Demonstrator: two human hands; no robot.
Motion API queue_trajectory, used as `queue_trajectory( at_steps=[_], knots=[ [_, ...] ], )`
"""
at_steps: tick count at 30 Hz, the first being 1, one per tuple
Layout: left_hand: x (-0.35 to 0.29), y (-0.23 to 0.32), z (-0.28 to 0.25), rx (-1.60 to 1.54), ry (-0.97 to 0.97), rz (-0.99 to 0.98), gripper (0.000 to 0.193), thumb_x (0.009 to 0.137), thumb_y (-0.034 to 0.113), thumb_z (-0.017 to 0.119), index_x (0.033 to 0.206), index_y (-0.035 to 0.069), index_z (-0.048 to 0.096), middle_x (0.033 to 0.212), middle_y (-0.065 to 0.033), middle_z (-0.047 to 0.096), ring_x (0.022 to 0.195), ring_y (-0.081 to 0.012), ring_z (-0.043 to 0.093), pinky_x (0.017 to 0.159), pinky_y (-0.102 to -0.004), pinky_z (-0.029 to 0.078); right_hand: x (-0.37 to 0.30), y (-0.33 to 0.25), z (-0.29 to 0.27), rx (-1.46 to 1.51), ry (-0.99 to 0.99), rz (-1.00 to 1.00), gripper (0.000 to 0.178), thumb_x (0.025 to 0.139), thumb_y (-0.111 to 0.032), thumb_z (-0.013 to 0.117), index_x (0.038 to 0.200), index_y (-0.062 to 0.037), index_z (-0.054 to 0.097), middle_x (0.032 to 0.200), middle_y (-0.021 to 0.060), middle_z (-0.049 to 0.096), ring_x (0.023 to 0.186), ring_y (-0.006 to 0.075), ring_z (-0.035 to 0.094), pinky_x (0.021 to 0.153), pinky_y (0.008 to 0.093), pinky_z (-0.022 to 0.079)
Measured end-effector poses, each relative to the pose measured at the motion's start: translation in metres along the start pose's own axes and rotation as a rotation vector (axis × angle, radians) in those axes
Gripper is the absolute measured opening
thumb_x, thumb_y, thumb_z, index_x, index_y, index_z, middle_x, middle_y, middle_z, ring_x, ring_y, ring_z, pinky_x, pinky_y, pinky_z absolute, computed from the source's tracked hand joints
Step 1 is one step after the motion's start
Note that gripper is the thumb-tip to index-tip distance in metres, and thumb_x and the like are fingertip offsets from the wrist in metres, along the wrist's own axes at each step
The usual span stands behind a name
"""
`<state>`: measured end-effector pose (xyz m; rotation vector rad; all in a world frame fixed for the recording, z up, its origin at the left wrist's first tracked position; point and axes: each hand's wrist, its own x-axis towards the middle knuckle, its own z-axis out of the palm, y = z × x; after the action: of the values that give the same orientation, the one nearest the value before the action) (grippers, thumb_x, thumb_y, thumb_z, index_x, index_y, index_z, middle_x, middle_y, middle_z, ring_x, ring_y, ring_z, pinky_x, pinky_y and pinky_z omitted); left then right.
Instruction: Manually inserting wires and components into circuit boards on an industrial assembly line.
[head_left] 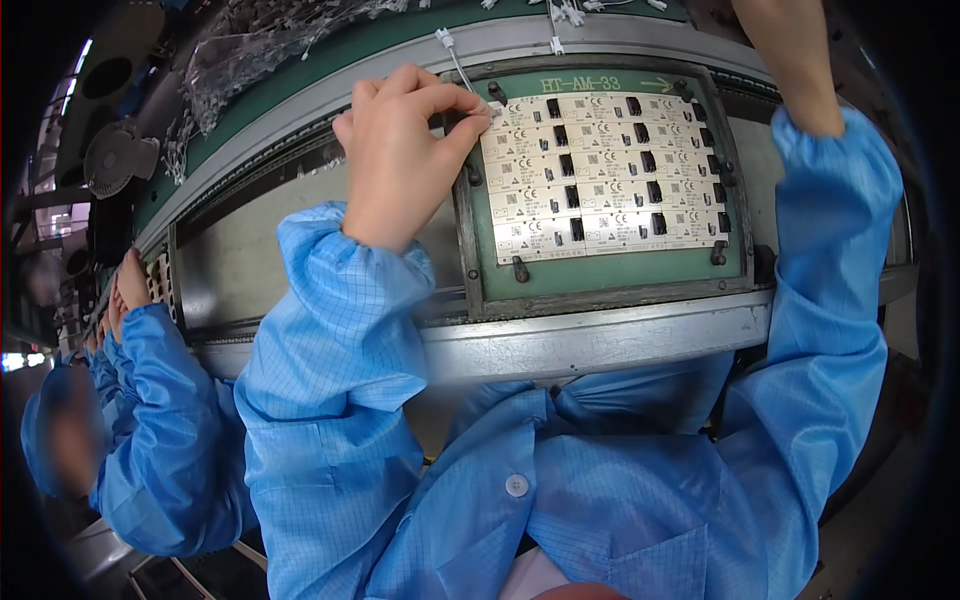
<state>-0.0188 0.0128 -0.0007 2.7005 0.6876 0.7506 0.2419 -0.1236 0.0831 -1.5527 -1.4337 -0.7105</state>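
My left hand (405, 150) is closed in a pinch at the upper left corner of a panel of white circuit boards (540, 205). Between thumb and forefinger is one end of a short white connector cable (457, 62); its other plug points up and away, past the frame. The fingertips partly hide the held end, so whether it is seated on a board cannot be made out. Rows of small black components stand on the boards. My right forearm (795, 70) reaches over the right side and the hand lies beyond the top edge.
The panel rests on a green fixture plate (610, 280) with black clamps (520, 268), inside a dark frame on a conveyor line. A metal rail (600, 335) runs in front. More white connector cables (568, 14) lie behind. At left sits a co-worker in blue (160, 440).
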Motion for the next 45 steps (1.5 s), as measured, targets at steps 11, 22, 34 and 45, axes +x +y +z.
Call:
queue_trajectory(
  at_steps=[11,22,34,45],
  knots=[
    [-0.005,0.002,-0.004,0.107,0.056,0.131,0.012,0.078,0.022,0.078,0.087,0.014,0.078,0.094,0.0021,0.062,0.101,-0.0265,0.050,0.086,-0.0445,0.035,-0.061,-0.055,-0.013,0.139,-0.148,0.210,0.012,0.089,0.002,0.066,0.100,0.0033,0.065,0.086,0.0078,0.066,0.081,0.0138,0.063,0.073,0.0272,0.049],
    [-0.004,-0.001,0.002,0.083,0.055,0.089,0.009,0.078,0.020,0.078,0.087,0.019,0.077,0.094,0.0034,0.063,0.099,-0.0268,0.051,0.086,-0.0441,0.035,-0.059,-0.063,-0.023,0.098,0.025,0.155,0.013,0.085,0.010,0.064,0.097,0.0045,0.067,0.091,0.0097,0.067,0.083,0.0163,0.066,0.074,0.0258,0.051],
    [-0.002,0.010,-0.019,0.139,-0.093,0.148,0.014,0.078,0.017,0.070,0.089,0.016,0.079,0.100,0.0023,0.065,0.106,-0.0267,0.051,0.090,-0.0445,0.036,-0.057,-0.058,-0.016,0.100,-0.160,0.066,0.013,0.087,0.006,0.065,0.099,0.0040,0.069,0.093,0.0138,0.070,0.085,0.0224,0.069,0.075,0.0299,0.053],
    [0.041,0.006,-0.005,0.123,0.047,0.188,0.019,0.080,0.026,0.069,0.094,0.017,0.078,0.104,-0.0046,0.066,0.103,-0.0332,0.055,0.088,-0.0471,0.041,-0.072,-0.029,-0.003,0.185,-0.116,0.183,0.017,0.094,-0.006,0.069,0.109,0.0003,0.070,0.097,0.0044,0.073,0.092,0.0094,0.066,0.080,0.0232,0.051]
  ],
)
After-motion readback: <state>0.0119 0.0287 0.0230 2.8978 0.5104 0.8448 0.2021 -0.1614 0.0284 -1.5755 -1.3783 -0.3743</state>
